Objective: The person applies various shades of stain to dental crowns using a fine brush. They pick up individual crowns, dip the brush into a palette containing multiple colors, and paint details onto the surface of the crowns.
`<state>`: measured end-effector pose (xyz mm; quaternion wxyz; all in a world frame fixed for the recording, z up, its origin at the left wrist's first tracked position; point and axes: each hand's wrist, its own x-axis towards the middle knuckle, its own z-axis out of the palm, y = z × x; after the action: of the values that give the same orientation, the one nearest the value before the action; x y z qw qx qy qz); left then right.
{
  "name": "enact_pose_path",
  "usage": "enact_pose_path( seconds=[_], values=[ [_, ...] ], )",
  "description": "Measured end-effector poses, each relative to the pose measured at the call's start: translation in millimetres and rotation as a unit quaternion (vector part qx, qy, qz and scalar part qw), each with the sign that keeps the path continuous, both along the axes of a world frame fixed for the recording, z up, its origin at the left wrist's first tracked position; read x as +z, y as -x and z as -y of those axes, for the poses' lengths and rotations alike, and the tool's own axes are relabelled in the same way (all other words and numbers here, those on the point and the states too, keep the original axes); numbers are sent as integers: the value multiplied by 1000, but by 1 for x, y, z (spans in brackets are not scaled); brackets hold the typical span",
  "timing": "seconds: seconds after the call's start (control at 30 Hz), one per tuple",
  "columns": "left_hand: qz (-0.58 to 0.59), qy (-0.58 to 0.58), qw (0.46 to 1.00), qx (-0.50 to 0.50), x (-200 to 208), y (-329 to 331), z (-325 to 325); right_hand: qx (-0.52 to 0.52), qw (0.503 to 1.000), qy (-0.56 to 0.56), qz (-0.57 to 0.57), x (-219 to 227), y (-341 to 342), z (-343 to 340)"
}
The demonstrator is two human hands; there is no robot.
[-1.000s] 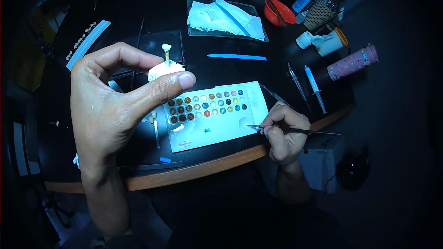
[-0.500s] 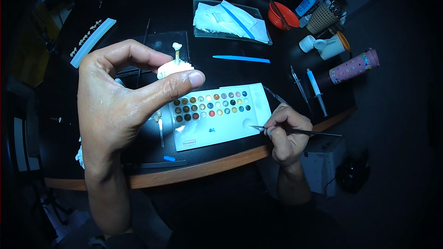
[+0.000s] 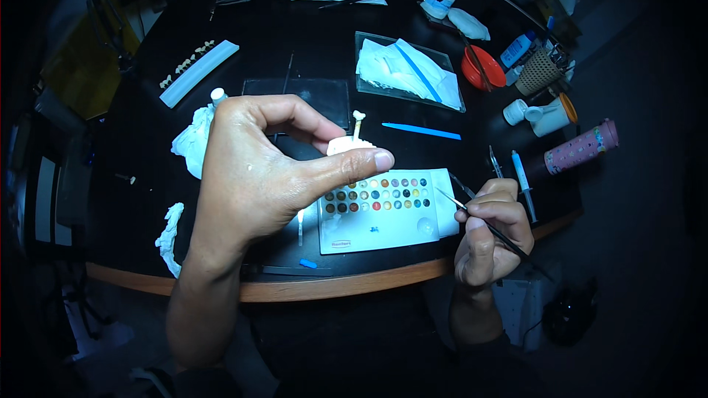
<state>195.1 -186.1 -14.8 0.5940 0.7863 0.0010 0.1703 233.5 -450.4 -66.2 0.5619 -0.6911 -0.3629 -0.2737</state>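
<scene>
Between the thumb and fingers of my left hand (image 3: 254, 177) is a white, plaster-like block (image 3: 348, 145), bright under the light. Rising from it is a pin topped by a small white tooth crown (image 3: 359, 115). My right hand (image 3: 495, 239) grips a fine dark-handled paintbrush (image 3: 450, 200), its tip pointing up and left over the palette's right side. Below the block lies a white palette (image 3: 398, 236) with rows of small coloured paint wells, a blue smear and a shallow round hollow. My left hand hides the palette's upper left corner.
A glass slab (image 3: 451, 107) bears white tissue and a blue strip. Nearby are a blue stick (image 3: 422, 131), a red bowl (image 3: 493, 76), a syringe (image 3: 522, 177) and a pink bottle (image 3: 582, 149). At left, several tooth pieces line a white bar (image 3: 199, 74); crumpled tissue (image 3: 193, 140) lies closer.
The brush tip has come up from the palette's round hollow, and its handle slants more steeply. The whole view has shifted, so the table appears farther right. My left hand keeps its hold.
</scene>
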Motion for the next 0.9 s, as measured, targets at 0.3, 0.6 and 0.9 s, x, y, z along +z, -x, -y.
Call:
enact_pose_path(
  seconds=[0.3, 0.6, 0.9],
  values=[
    [-17, 54, 998, -25, 4, 2, -4, 50, 973, 73, 211, 43, -25, -59],
    [-17, 35, 999, -30, 2, 2, -7, 51, 975, 81, 202, 42, -25, -67],
    [-9, 30, 999, -30, 2, 3, -6, 54, 975, 81, 199, 41, -26, -66]
  ],
)
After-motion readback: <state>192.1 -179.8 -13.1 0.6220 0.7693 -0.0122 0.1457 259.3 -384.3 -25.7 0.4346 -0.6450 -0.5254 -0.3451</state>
